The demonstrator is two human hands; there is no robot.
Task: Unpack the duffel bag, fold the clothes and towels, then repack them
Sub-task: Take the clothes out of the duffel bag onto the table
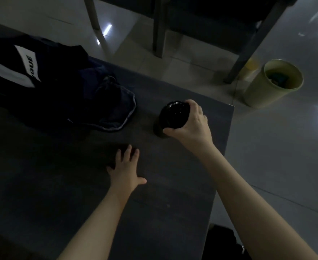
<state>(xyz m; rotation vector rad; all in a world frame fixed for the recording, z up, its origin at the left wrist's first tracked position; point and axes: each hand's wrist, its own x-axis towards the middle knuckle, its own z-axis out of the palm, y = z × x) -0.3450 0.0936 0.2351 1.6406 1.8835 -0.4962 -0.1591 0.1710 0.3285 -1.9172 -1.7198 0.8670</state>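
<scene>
Glossy black, a rounded container (pixel 174 117) sits on the tabletop (pixel 60 194), the right hand (pixel 193 126) holding it in a closed grip, the left hand (pixel 125 170) spread flat nearby. Unpacking seems in hand; next, the dark blue clothes (pixel 107 107) heaped far left, by what may be the duffel bag (pixel 8 72), need folding.

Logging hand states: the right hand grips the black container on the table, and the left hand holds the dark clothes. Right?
Not quite. The head view shows the left hand spread open over the table, apart from the dark clothes. The right hand does grip the black container.
</scene>
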